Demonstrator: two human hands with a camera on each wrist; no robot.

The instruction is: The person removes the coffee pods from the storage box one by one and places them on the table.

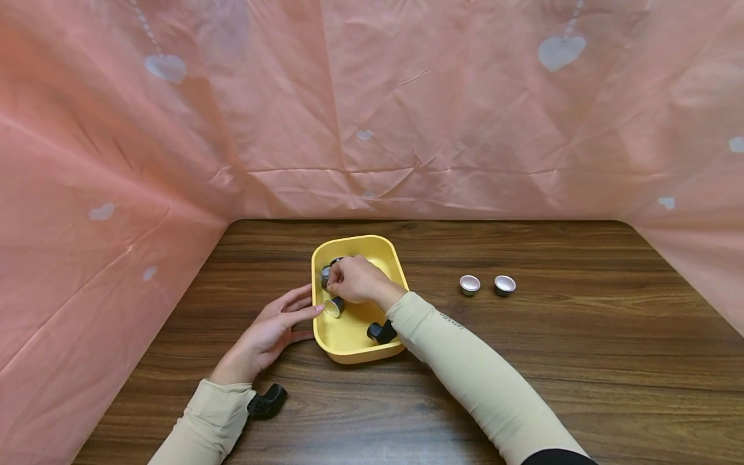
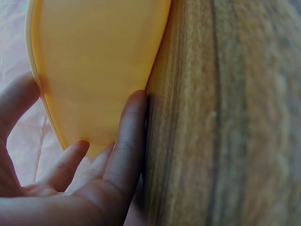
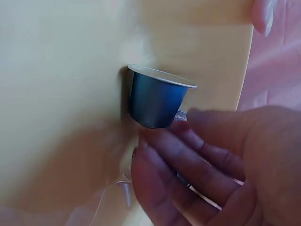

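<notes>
In the head view, my left hand (image 1: 276, 329) rests against the left side of a yellow box (image 1: 359, 349). Its fairly straight fingers touch the outer wall, and the thumb is at the rim. My right hand (image 1: 357, 279) reaches into the box with curled fingers. Close to its fingertips is a grey coffee capsule (image 1: 326, 278); the fingers partly hide this spot, so I cannot tell if it is pinched. Nearer me, a dark blue capsule (image 3: 157, 101) lies tipped on its side in the box. Another dark capsule (image 1: 336, 261) shows at the far left inside.
To the right of the box, a capsule (image 1: 469, 285) and a second capsule (image 1: 505, 285) stand on the wooden table (image 1: 581, 361). Black wrist cameras hang below both forearms, one camera (image 1: 267, 402) near the table by the left wrist. Pink cloth (image 1: 430, 116) encloses the table's back and sides.
</notes>
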